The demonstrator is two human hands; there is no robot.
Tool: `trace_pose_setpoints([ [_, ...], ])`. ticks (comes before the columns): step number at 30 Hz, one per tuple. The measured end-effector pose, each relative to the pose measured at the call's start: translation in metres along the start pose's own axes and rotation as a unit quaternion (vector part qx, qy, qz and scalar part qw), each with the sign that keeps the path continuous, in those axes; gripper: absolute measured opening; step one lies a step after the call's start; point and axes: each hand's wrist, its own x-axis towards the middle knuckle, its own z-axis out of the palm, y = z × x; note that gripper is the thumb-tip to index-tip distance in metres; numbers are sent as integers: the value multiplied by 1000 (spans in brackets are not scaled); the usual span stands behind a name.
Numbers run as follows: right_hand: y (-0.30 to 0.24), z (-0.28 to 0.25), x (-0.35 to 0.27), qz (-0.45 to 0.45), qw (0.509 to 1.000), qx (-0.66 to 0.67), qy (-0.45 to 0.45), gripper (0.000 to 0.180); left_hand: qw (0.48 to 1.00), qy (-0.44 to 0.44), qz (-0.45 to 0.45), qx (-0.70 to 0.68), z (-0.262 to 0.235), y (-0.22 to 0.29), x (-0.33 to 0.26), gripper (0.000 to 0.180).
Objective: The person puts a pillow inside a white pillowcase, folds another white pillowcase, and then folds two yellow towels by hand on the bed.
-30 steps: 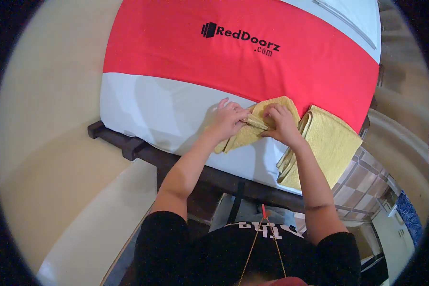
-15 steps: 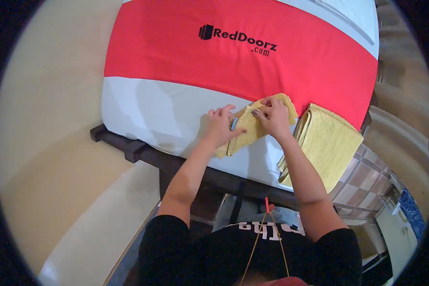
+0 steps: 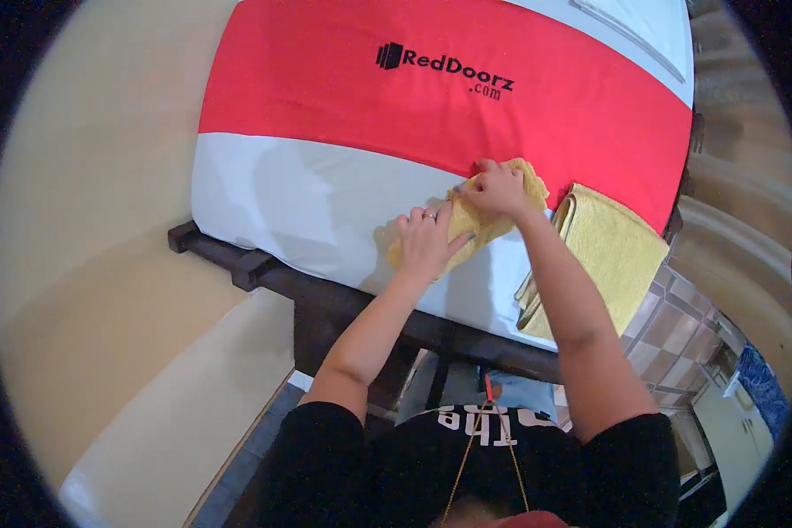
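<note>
Left hand: the left hand [image 3: 427, 242] is lying flat, fingers spread, pressing the near end of the small yellow cloth [image 3: 466, 220] against the sheet; it is gripping nothing.
Right hand: the right hand [image 3: 495, 189] is pinching the far part of the cloth, fingers closed on a fold of it.
Cloth position: the cloth is lying on the white sheet [image 3: 299, 202] near the foot edge of the bed, its far end touching the red band [image 3: 431, 97].
Neighbouring item: a folded yellow towel [image 3: 607, 251] is lying just beside the cloth, on the person's right, overhanging the edge.
Technique: the step in hand appears to be folding; the flat hand should be anchoring the near layer while the pinching hand is drawing the fold over, edges aligned, creases smoothed outward.
Surface: the mattress is resting on a dark wooden frame [image 3: 264, 268]; the sheet is lying taut.
Room: pale beige floor [image 3: 106, 264] is running along the left; patterned tiles [image 3: 678, 326] are showing at right.
</note>
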Motion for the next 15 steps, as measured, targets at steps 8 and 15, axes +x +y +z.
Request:
trace_pose_setpoints([
  [8,5,20,-2,-44,998,-47,-7,28,987,-15,59,-145,11,-1,-32,45],
  [15,9,5,-21,-135,988,-61,-41,40,983,-40,142,-112,-6,-1,-27,42],
])
